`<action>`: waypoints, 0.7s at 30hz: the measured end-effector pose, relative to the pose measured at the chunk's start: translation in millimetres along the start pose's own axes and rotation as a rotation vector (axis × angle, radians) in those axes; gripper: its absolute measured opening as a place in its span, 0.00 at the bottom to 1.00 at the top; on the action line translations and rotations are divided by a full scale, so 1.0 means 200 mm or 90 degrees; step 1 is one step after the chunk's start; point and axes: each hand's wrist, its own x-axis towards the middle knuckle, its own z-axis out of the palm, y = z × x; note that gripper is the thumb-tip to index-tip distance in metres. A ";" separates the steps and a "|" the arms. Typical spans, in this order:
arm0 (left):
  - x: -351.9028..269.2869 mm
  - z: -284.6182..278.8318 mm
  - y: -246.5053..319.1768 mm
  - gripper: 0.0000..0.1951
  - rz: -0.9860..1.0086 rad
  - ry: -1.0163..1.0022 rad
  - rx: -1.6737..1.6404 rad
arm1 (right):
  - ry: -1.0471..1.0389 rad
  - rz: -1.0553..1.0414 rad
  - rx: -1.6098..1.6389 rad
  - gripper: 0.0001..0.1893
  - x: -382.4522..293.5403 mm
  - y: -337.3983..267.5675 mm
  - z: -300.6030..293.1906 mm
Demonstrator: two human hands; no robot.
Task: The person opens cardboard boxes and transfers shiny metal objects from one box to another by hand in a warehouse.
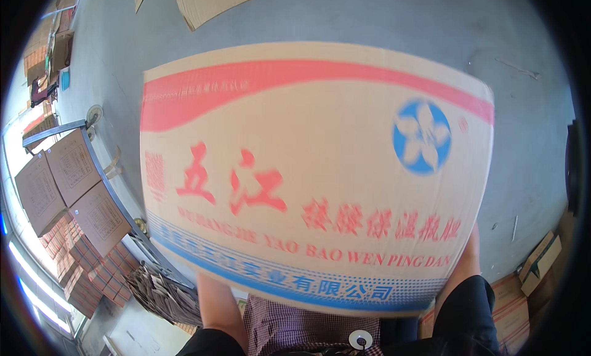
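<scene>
A large cardboard carton (323, 171) with red and blue print and a blue flower emblem is up in front of my body, its broad printed side facing the camera. Both my forearms reach to it, one at the lower left edge and one at the lower right edge. The carton hides both hands, so how the fingers lie on it does not show. Below it is a checkered apron (300, 316) over my front, with a round white thing (360, 340) near the bottom of the view.
On the left stands a metal-framed trolley (115, 194) bearing brown cartons (74, 166); more stacked boxes (87, 263) and a bundle of flattened cardboard (159, 291) lie beyond. Cardboard sheets (221, 5) lie at the top. Boxes (510, 310) stand at lower right on the grey floor.
</scene>
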 end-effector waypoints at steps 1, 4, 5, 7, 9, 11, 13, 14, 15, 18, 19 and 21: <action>-0.05 0.08 0.11 0.29 0.012 -0.013 0.004 | 0.003 -0.033 0.004 0.19 0.06 -0.05 0.02; -0.09 0.43 0.35 0.30 0.062 -0.076 0.033 | 0.006 -0.147 0.068 0.19 0.33 -0.20 0.10; -0.05 0.54 0.37 0.31 0.085 -0.072 0.059 | 0.004 -0.191 0.094 0.19 0.45 -0.28 0.15; 0.02 0.78 0.38 0.32 0.160 -0.014 0.186 | -0.031 -0.241 0.163 0.19 0.76 -0.33 0.31; 0.26 0.97 0.28 0.32 0.243 0.009 0.303 | -0.062 -0.236 0.195 0.19 1.04 -0.32 0.42; 0.42 1.02 0.22 0.29 0.350 0.053 0.396 | -0.104 -0.191 0.189 0.19 1.14 -0.29 0.54; 0.37 1.18 0.06 0.28 0.422 0.110 0.489 | -0.105 -0.135 0.158 0.19 1.14 -0.18 0.49; 0.35 1.15 0.01 0.27 0.435 0.077 0.489 | -0.097 -0.109 0.148 0.19 1.11 -0.13 0.45; 0.35 1.14 0.01 0.26 0.458 0.043 0.479 | -0.089 -0.091 0.140 0.19 1.09 -0.09 0.40; 0.33 1.05 0.00 0.24 0.388 -0.064 0.437 | -0.039 -0.049 0.114 0.19 0.98 0.01 0.20; 0.31 0.96 0.01 0.25 0.341 -0.094 0.419 | -0.015 -0.050 0.109 0.19 0.90 0.01 0.14; 0.25 0.74 0.03 0.26 0.306 -0.043 0.470 | 0.000 -0.054 0.109 0.14 0.62 -0.15 0.12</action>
